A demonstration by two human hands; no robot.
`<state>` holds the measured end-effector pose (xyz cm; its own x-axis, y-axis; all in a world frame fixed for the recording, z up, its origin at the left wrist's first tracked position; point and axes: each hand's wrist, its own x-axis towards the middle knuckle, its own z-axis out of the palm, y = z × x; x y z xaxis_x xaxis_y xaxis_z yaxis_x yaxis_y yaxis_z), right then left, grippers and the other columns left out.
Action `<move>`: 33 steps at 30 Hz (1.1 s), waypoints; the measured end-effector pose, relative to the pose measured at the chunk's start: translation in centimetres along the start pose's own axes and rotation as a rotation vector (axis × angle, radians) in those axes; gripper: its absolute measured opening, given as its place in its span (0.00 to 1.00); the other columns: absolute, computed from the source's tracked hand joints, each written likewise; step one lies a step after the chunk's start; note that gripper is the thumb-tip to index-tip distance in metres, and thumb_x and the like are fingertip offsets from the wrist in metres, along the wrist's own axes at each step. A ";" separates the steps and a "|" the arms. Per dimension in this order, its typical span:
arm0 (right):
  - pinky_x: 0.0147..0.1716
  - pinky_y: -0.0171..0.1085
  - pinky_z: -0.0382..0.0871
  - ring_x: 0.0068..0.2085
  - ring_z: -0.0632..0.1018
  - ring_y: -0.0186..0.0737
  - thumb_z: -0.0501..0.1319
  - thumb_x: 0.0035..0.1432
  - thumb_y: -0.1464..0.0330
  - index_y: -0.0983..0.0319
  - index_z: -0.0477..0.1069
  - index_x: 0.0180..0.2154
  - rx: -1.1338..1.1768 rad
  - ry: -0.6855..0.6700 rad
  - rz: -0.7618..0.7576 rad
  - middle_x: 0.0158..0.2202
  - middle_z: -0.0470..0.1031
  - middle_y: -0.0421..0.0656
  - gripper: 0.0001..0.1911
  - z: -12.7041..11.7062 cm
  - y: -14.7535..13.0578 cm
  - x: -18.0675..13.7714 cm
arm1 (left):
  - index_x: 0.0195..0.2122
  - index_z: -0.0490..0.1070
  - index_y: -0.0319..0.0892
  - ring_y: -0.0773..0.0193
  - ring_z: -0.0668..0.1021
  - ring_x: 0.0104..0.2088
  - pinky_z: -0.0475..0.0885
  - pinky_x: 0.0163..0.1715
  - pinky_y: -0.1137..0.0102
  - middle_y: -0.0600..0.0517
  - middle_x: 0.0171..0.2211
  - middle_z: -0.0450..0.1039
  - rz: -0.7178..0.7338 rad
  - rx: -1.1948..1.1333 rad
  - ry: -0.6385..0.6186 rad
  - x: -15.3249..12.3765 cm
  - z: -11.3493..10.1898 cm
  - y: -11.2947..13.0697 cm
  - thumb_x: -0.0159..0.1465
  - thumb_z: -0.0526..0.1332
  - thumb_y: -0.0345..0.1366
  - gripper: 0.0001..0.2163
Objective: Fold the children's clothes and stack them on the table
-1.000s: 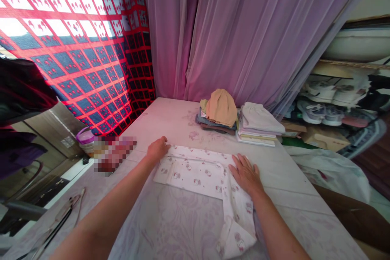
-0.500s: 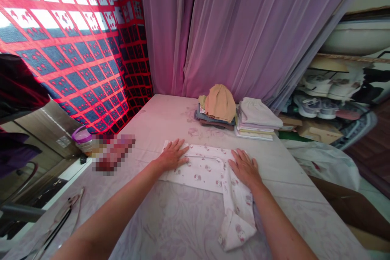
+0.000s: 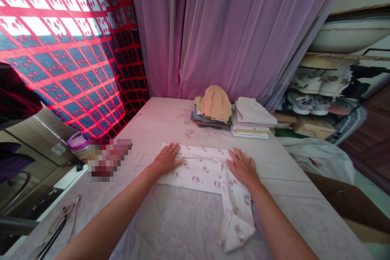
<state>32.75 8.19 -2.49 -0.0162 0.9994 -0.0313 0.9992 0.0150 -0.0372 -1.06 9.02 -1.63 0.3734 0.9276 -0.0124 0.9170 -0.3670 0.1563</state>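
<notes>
A white garment (image 3: 198, 170) with a small reddish cartoon print lies folded into a long strip across the table. One narrow part of it bends toward me on the right and ends in a turned-over flap (image 3: 236, 231). My left hand (image 3: 167, 158) rests flat on the strip's left end, fingers spread. On the right end, beside the bend, my right hand (image 3: 243, 166) presses palm down with its fingers stretched out. Neither hand grips the cloth.
Behind the garment, a pile of folded clothes (image 3: 215, 105) with a tan piece on top stands beside a stack of pale folded clothes (image 3: 254, 115). A blurred reddish item (image 3: 109, 160) and cables (image 3: 61, 223) lie at left. Shoes (image 3: 313, 101) fill a rack at right.
The view has shifted slightly. My left hand has slid a touch to the left on the cloth; my right hand and the garment look the same.
</notes>
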 end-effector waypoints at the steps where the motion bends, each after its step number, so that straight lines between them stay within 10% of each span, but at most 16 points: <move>1: 0.61 0.56 0.47 0.67 0.50 0.46 0.38 0.65 0.56 0.56 0.53 0.64 -0.001 -0.002 0.001 0.68 0.48 0.43 0.29 0.0 0.0 0.0 | 0.64 0.54 0.39 0.50 0.53 0.66 0.49 0.63 0.58 0.43 0.66 0.50 -0.009 0.005 -0.012 0.0 -0.2 0.1 0.64 0.43 0.58 0.34; 14: 0.61 0.56 0.45 0.67 0.49 0.45 0.39 0.65 0.56 0.56 0.52 0.64 0.013 -0.041 0.010 0.68 0.46 0.43 0.29 -0.8 -0.4 -0.2 | 0.61 0.60 0.44 0.52 0.60 0.64 0.54 0.61 0.58 0.46 0.64 0.57 0.011 0.015 -0.122 1.1 -2.1 0.4 0.66 0.42 0.55 0.29; 22: 0.61 0.56 0.45 0.67 0.49 0.45 0.40 0.65 0.56 0.56 0.52 0.64 0.040 -0.030 0.003 0.68 0.46 0.44 0.29 -0.6 -0.2 0.0 | 0.66 0.48 0.47 0.53 0.49 0.67 0.45 0.63 0.53 0.48 0.68 0.44 0.264 -0.029 -0.118 3.7 -1.1 7.1 0.67 0.41 0.54 0.29; 33: 0.61 0.57 0.44 0.67 0.48 0.46 0.41 0.65 0.56 0.56 0.51 0.64 0.061 -0.034 0.006 0.68 0.46 0.44 0.29 -0.8 -0.2 -0.1 | 0.66 0.51 0.45 0.51 0.48 0.67 0.41 0.63 0.48 0.45 0.68 0.44 0.278 -0.045 -0.164 4.3 -1.1 10.0 0.67 0.44 0.53 0.29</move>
<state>32.54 8.12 -1.72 -0.0126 0.9978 -0.0658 0.9952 0.0061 -0.0977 9.59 9.40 1.02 0.6294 0.7676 -0.1212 0.7711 -0.5977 0.2195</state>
